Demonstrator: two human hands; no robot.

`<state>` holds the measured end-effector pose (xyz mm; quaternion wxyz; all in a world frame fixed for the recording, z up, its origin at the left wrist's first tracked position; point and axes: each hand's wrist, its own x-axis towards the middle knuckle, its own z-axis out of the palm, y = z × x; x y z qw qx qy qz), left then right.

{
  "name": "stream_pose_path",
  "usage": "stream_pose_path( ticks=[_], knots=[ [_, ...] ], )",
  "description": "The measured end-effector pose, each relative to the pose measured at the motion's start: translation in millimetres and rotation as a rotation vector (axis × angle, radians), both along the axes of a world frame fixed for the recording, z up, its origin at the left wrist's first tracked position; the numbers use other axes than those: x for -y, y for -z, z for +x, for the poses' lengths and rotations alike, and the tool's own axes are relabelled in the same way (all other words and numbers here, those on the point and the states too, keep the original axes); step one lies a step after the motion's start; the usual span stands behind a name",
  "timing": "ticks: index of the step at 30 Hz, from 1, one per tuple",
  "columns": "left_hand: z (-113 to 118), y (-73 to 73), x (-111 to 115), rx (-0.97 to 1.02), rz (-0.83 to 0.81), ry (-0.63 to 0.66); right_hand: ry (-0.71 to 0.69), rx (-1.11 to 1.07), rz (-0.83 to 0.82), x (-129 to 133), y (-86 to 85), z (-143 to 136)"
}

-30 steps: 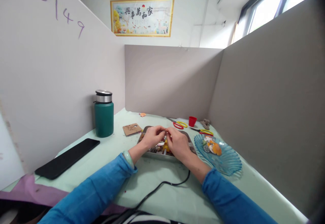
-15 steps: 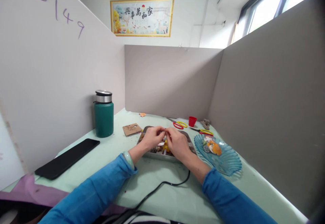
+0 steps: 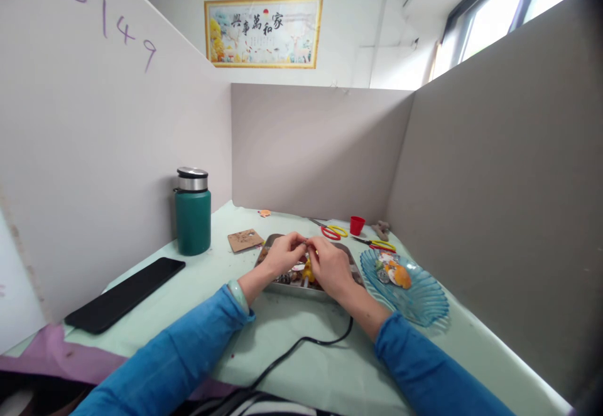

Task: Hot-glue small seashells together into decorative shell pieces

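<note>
The left hand [image 3: 284, 256] and right hand [image 3: 330, 266] come together, fingertips pinched closed, on what I can't tell, above a metal tray [image 3: 292, 290] of trinkets [image 3: 308, 273]; pale green cloth [image 3: 277, 322] beneath, grey partitions [image 3: 320, 146] around, framed picture [image 3: 264, 31] beyond. Both blue sleeves [image 3: 188, 347] slant inward.

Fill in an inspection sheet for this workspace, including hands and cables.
Surface: pale green cloth, a few specks on it.
Job's things: metal tray of small mixed pieces.
Clutter: green bottle, black flat object and brown card to the left; two pairs of scissors and red cup at back right; blue plate with colourful items at right.
Hands: left hand and right hand close together over the tray; anything between them is too small to tell.
Cables: one black cable, lying across the cloth.
Surroundings: grey panels left, back and right; framed picture and window beyond.
</note>
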<state>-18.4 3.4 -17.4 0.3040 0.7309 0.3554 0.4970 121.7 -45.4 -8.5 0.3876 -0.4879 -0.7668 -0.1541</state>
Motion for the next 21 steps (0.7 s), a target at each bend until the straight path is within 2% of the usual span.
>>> stream_pose_path(
  ticks=[13, 21],
  knots=[
    [-1.1, -1.8, 1.8, 0.001, 0.069, -0.036, -0.019, -0.031, 0.017, 0.6, -0.2, -0.3],
    [-2.7, 0.1, -1.3, 0.009, 0.033, 0.015, -0.029, -0.031, 0.01, 0.9, 0.2, 0.1]
  ],
)
